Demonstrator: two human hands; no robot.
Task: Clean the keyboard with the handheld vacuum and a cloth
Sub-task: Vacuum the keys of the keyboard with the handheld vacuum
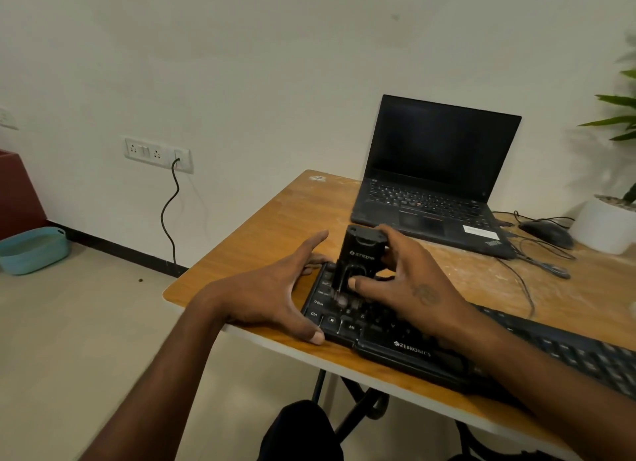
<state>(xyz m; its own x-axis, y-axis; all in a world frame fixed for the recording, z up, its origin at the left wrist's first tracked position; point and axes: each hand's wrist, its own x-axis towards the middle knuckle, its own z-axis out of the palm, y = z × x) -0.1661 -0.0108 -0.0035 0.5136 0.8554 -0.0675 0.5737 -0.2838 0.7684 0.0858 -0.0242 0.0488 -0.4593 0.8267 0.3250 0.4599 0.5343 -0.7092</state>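
A black keyboard [557,350] lies along the near edge of the wooden table [275,226]. My right hand [409,281] grips a small black handheld vacuum [358,257] that stands upright with its nozzle down on the keys at the keyboard's left end. My left hand [275,295] rests against the keyboard's left edge, fingers straight and spread, thumb at the front corner. No cloth is in view.
An open black laptop [437,174] stands behind the keyboard. To its right are a black mouse [547,233] with loose cables and a white plant pot [605,226]. A cable hangs from a wall socket [156,152]. A blue basin [32,249] sits on the floor at left.
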